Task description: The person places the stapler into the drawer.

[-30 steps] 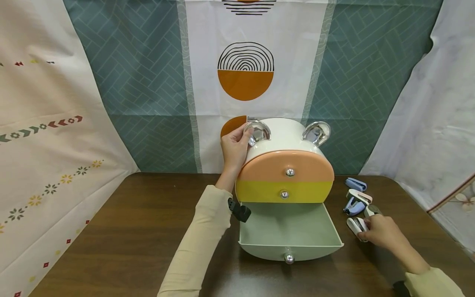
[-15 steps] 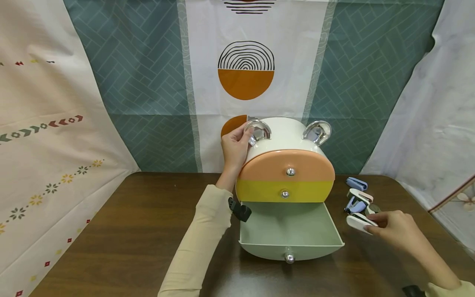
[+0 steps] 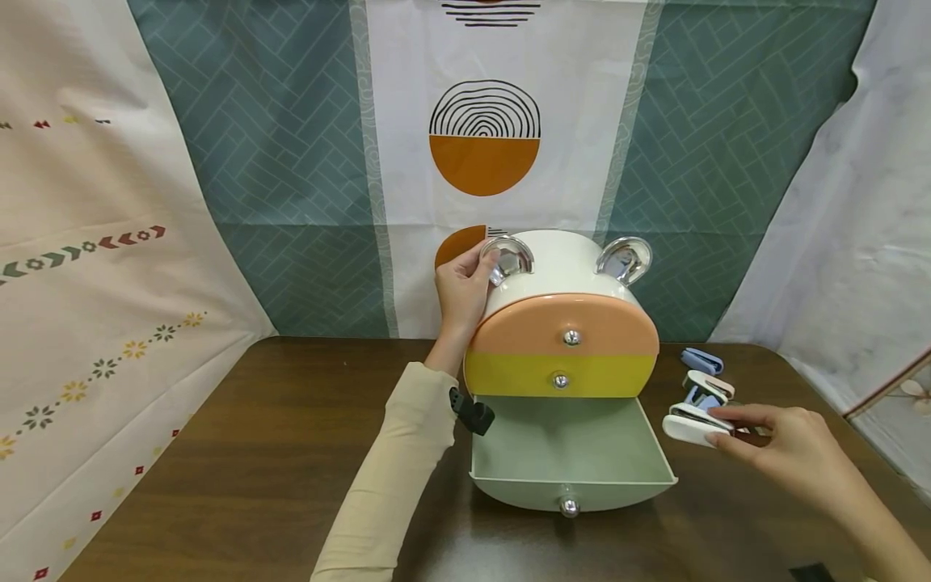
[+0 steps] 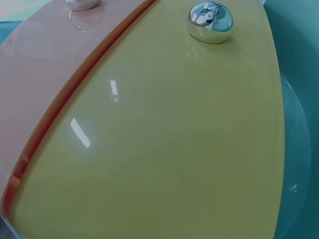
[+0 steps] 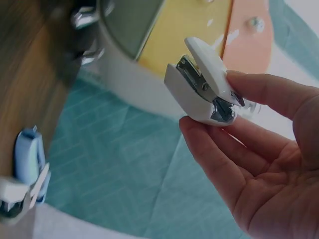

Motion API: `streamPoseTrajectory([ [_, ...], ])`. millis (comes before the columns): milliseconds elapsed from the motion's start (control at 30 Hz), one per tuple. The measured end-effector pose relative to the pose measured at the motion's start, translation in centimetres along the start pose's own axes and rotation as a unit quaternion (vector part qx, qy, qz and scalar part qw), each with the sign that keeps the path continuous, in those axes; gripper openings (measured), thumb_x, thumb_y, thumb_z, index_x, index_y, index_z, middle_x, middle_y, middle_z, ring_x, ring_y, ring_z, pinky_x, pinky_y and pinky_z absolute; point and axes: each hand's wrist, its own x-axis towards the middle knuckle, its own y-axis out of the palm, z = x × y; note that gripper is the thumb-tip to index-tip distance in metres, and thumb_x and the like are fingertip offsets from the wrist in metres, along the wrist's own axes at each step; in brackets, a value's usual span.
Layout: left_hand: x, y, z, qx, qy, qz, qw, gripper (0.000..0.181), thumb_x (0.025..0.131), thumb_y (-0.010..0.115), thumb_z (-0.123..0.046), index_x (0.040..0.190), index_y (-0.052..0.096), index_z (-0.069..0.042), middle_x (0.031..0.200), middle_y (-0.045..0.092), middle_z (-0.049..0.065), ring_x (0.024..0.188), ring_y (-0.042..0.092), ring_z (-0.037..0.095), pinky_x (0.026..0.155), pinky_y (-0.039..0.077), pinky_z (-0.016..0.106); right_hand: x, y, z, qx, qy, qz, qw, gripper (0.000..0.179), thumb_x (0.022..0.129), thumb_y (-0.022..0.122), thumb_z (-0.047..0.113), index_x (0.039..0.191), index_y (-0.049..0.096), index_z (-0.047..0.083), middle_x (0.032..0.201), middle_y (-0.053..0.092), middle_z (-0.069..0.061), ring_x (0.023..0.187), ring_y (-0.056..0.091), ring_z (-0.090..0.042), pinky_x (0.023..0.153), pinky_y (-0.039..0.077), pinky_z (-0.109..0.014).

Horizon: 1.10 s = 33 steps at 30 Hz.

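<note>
A small white stapler [image 3: 689, 428] is pinched between the thumb and fingers of my right hand [image 3: 793, 453], raised above the table to the right of the pulled-out green drawer [image 3: 567, 440]. In the right wrist view the stapler [image 5: 199, 89] shows its metal inside, its two halves spread apart. My left hand [image 3: 463, 293] holds the silver left ear [image 3: 511, 257] on top of the white, round-topped drawer cabinet [image 3: 556, 263]. The left wrist view shows only the yellow drawer front [image 4: 164, 129] with its silver knob [image 4: 210, 22] and parts around it; the hand is out of that frame.
Beyond my right hand lie a blue stapler [image 3: 701, 361], a white and pink one [image 3: 713, 385] and a light blue piece [image 3: 702, 401] partly hidden behind the held stapler. The closed orange drawer [image 3: 560, 323] sits above the yellow one. Patterned cloth [image 3: 305, 275] hangs behind the table.
My right hand has lifted the white stapler off the table and brought it slightly left toward the green drawer. The left hand keeps its hold on the ear.
</note>
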Motion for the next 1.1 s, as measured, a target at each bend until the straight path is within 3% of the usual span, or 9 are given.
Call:
streamPoseTrajectory([
  [167,0.0,0.0,0.1,0.001,0.001,-0.001,1.0000,0.027,0.083,0.065,-0.006,0.105,0.065,0.008,0.099,0.066,0.018,0.084,0.064,0.013,0.070,0.052,0.021,0.4,1.2,1.8,0.068,-0.046,0.011,0.9965,0.024,0.064,0.079,0.002,0.086,0.071,-0.001,0.076,0.068,-0.004,0.065,0.054,0.010,0.052,0.046,-0.010],
  [333,0.0,0.0,0.1,-0.002,0.002,-0.001,1.0000,0.027,0.083,0.065,-0.006,0.105,0.064,0.009,0.100,0.066,0.018,0.089,0.065,0.017,0.075,0.052,0.024,1.1,2.8,3.3,0.114,-0.063,0.063,0.9896,0.023,0.068,0.076,0.003,0.089,0.069,-0.002,0.083,0.069,-0.011,0.069,0.059,0.006,0.056,0.049,-0.014],
  [500,-0.1,0.0,0.0,-0.002,-0.005,0.000,1.0000,0.026,0.083,0.065,-0.006,0.106,0.065,0.007,0.100,0.066,0.017,0.088,0.065,0.016,0.072,0.052,0.023,2.0,4.3,4.5,0.100,-0.060,0.140,0.9832,0.024,0.073,0.074,0.010,0.093,0.070,-0.002,0.088,0.069,-0.010,0.073,0.063,-0.003,0.060,0.052,-0.019],
  [633,-0.1,0.0,0.0,-0.003,-0.002,0.001,1.0000,0.027,0.083,0.065,-0.006,0.106,0.064,0.008,0.100,0.066,0.018,0.087,0.065,0.016,0.071,0.053,0.023,2.6,5.5,4.9,0.101,-0.091,0.183,0.9736,0.023,0.075,0.073,0.013,0.093,0.070,-0.001,0.088,0.070,-0.008,0.077,0.065,-0.011,0.062,0.053,-0.023],
  [833,-0.1,0.0,0.0,-0.004,0.002,0.003,1.0000,0.028,0.083,0.065,-0.006,0.106,0.064,0.009,0.101,0.066,0.018,0.092,0.064,0.019,0.077,0.051,0.024,3.2,7.5,5.2,0.122,-0.108,0.217,0.9626,0.021,0.074,0.073,0.011,0.091,0.071,-0.001,0.085,0.070,-0.005,0.075,0.065,-0.012,0.061,0.053,-0.024],
  [1100,-0.1,0.0,0.0,-0.006,-0.006,0.001,1.0000,0.026,0.083,0.066,-0.007,0.106,0.066,0.005,0.101,0.066,0.016,0.090,0.065,0.017,0.076,0.052,0.025,3.8,9.7,6.0,0.120,-0.139,0.236,0.9541,0.016,0.070,0.074,0.006,0.085,0.073,0.001,0.076,0.070,-0.001,0.066,0.058,0.000,0.054,0.047,-0.020],
])
